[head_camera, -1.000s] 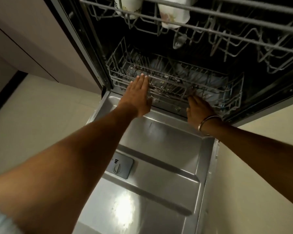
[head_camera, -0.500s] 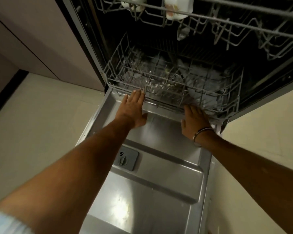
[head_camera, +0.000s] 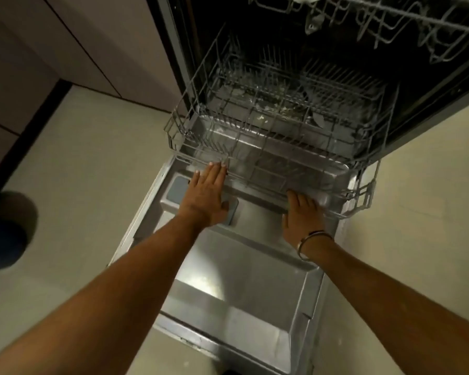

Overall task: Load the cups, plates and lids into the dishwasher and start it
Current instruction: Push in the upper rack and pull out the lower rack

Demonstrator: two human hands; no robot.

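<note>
Head view: hands (head_camera: 209, 196) touch lower rack (head_camera: 282, 169).

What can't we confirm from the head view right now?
- Upper rack: cut off by top edge; its load unseen.
- Lower rack: contents dim, blurred behind wires; dishes unidentifiable.
- Right hand: fingertips hidden under the rack's front rail.
- Dispenser: partly behind left hand.

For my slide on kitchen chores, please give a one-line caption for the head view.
Both hands, left and right, at the front rim of the grey wire lower rack above the open steel dishwasher door.
</note>
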